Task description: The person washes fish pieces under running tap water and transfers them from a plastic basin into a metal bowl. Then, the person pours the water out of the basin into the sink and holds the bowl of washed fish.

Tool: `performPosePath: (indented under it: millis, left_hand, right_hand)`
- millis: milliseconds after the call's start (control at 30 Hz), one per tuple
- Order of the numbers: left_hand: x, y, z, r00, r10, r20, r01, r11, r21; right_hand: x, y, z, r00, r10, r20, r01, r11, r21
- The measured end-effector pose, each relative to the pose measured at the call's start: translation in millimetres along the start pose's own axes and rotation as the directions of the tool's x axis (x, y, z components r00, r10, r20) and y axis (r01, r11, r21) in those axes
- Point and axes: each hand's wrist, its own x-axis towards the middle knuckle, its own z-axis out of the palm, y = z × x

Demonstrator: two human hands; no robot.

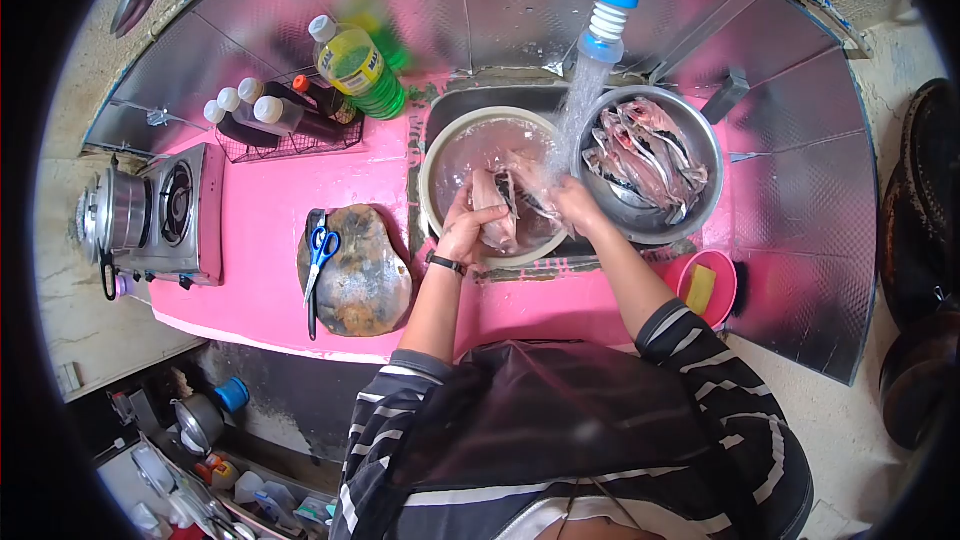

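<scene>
Over a whitish round basin point(430, 202) of water in the sink, I hold a split, gutted fish point(492, 202), its pink flesh and dark inner lining showing. My left hand point(464, 230) is closed on its left side, thumb across the flesh. At the right side of the fish, my right hand point(577, 204) is closed on its edge; those fingertips are partly hidden by splashing water. A stream of water point(583, 100) falls from the faucet point(606, 20) beside my right hand. To the right stands a metal bowl point(712, 180) with several cleaned fish point(648, 155).
Left of the sink, a worn chopping board point(372, 275) carries blue-handled scissors point(321, 245) and a knife point(312, 300). Behind are a green bottle point(365, 75) and a wire rack point(300, 148) of bottles. A gas stove point(190, 210) stands far left, a pink container point(722, 285) with a sponge at right.
</scene>
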Motion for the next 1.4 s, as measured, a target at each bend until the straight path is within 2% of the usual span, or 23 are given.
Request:
performPosePath:
  millis: [33,67,167,200,300,333,433,467,500,533,567,667,733,767,867,1067,1167,1267,1367,1400]
  left_hand:
    - [-1.3,3.1,-1.6,0.998,0.035,-0.059,-0.029,0.995,0.097]
    - [15.3,-15.7,-20.0,0.985,0.154,-0.078,-0.139,0.975,0.173]
    - [10.1,-17.8,-16.1,0.972,0.150,-0.180,-0.057,0.896,0.441]
    - [36.2,-55.6,-45.6,0.942,0.316,-0.114,-0.207,0.812,0.546]
    - [16.0,-43.7,-13.3,0.899,0.418,-0.135,-0.081,0.461,0.884]
    - [16.0,-47.2,-5.3,0.799,0.600,-0.030,-0.127,0.217,0.968]
    - [15.9,-33.9,22.6,0.900,0.424,-0.106,-0.213,0.637,0.741]
    - [31.8,-46.7,18.6,0.958,0.282,-0.058,-0.228,0.867,0.444]
    - [29.9,-38.6,27.5,0.988,0.153,-0.005,-0.150,0.972,0.179]
    - [22.4,-23.1,40.7,0.996,0.041,0.082,-0.033,0.995,-0.092]
    - [21.3,-13.0,48.6,0.980,-0.044,0.194,0.110,0.933,-0.342]
    - [31.0,-4.7,62.0,0.973,0.081,0.215,0.018,0.907,-0.420]
    - [28.6,3.9,74.4,0.966,0.141,0.216,-0.038,0.906,-0.421]
    - [30.2,3.5,74.8,0.966,0.132,0.224,-0.034,0.918,-0.395]
    - [30.1,3.6,80.9,0.963,0.112,0.246,-0.022,0.940,-0.340]
    - [37.1,-13.6,79.2,0.956,0.112,0.271,-0.038,0.964,-0.263]
    - [41.3,-11.9,83.1,0.947,-0.009,0.322,0.158,0.885,-0.438]
    - [46.0,-7.6,91.4,0.943,-0.120,0.311,0.279,0.797,-0.535]
    - [78.7,-42.7,71.5,0.944,-0.169,0.283,0.296,0.810,-0.507]
    - [79.2,-45.1,73.7,0.965,-0.144,0.218,0.233,0.853,-0.467]
  right_hand:
    - [-1.3,-8.1,2.6,0.998,0.053,0.024,-0.057,0.973,0.224]
    - [-4.8,-15.7,-3.2,0.988,0.079,0.131,-0.124,0.913,0.389]
    - [-20.3,-45.3,-12.5,0.969,0.139,0.202,-0.213,0.886,0.412]
    - [-20.5,-45.9,-14.2,0.970,0.105,0.219,-0.195,0.874,0.444]
    - [-25.9,-50.2,-17.3,0.968,0.022,0.251,-0.155,0.837,0.525]
    - [-34.5,-62.5,-19.3,0.968,0.006,0.250,-0.144,0.830,0.539]
    - [-45.6,-70.5,-19.3,0.970,-0.080,0.230,-0.077,0.794,0.603]
    - [-48.0,-70.8,-19.6,0.969,-0.115,0.218,-0.049,0.777,0.627]
    - [-53.0,-73.9,-21.5,0.961,-0.136,0.242,-0.049,0.775,0.630]
    - [-59.1,-79.7,-24.6,0.951,-0.158,0.265,-0.048,0.773,0.632]
    - [-62.0,-82.6,-27.0,0.941,-0.180,0.288,-0.047,0.771,0.636]
    - [-62.6,-77.0,-33.2,0.931,-0.252,0.265,0.015,0.750,0.662]
    - [-70.0,-85.8,-37.9,0.953,-0.222,0.205,0.031,0.745,0.666]
    - [-72.5,-88.3,-39.3,0.963,-0.207,0.176,0.037,0.743,0.669]
    - [-61.8,-68.7,-58.8,0.933,-0.275,0.232,0.063,0.759,0.648]
    - [-65.3,-67.7,-81.1,0.927,-0.261,0.270,0.009,0.734,0.679]
    - [-61.9,-63.9,-90.5,0.920,-0.249,0.304,0.001,0.775,0.632]
    - [-65.1,-70.8,-97.1,0.937,-0.215,0.275,0.064,0.880,0.470]
    - [-75.8,-80.2,-109.6,0.923,-0.190,0.334,0.072,0.940,0.335]
    - [-82.5,-86.2,-112.4,0.932,-0.148,0.331,0.045,0.953,0.299]
